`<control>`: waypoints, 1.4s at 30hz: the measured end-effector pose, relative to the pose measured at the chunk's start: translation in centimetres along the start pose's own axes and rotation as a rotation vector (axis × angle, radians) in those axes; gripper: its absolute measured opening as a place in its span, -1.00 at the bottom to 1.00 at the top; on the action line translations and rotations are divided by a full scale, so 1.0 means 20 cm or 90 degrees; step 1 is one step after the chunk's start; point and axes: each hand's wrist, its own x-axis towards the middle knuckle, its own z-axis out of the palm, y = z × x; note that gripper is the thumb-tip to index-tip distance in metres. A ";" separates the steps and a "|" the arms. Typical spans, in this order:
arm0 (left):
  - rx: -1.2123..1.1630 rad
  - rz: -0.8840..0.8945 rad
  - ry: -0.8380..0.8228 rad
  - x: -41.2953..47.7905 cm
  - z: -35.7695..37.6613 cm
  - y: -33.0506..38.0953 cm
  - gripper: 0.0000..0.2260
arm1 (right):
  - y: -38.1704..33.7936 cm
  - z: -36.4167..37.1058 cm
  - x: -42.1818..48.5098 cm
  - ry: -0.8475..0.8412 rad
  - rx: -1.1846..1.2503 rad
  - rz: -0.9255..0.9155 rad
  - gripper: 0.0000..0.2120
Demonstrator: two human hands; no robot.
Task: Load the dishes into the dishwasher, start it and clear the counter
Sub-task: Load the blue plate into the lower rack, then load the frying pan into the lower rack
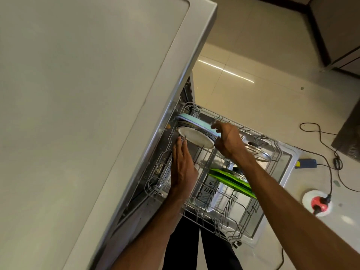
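Observation:
The dishwasher's wire rack [226,217] is pulled out over the open door [288,162]. A white plate [196,138] stands on edge at the rack's far end, with a light blue plate [196,121] right behind it. My right hand [228,140] grips the right rims of these plates. My left hand [182,168] lies flat with straight fingers, its fingertips touching the white plate's left edge. Green plates [231,181] stand nearer in the rack, and a glass lid [259,152] sits at the right side.
A pale counter top [87,94] fills the left, overhanging the dishwasher. On the tiled floor to the right lie a black cable [329,166], a blue box [305,163] and a red and white plug socket [317,203]. Dark cabinets [335,30] stand at the top right.

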 end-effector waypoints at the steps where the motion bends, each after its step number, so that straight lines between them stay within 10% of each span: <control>1: -0.017 0.012 0.007 -0.04 -0.05 0.02 -0.23 | -0.05 -0.02 -0.05 0.025 0.039 -0.002 -0.51; 11: -0.307 0.129 0.151 -0.64 -0.82 0.23 -0.58 | -0.75 -0.27 -0.67 0.242 0.314 -0.130 -0.66; 28: -0.169 -0.222 0.639 -1.56 -1.66 -0.85 -0.71 | -2.23 0.40 -1.32 -0.107 0.256 -0.594 -0.71; 37: -0.167 -0.413 0.736 -2.05 -1.69 -1.42 -0.68 | -2.61 0.98 -1.66 -0.260 0.167 -0.580 -0.87; 42: -0.169 -0.528 0.565 -2.19 -1.59 -1.75 -0.61 | -2.80 1.34 -1.70 -0.368 0.097 -0.381 -0.60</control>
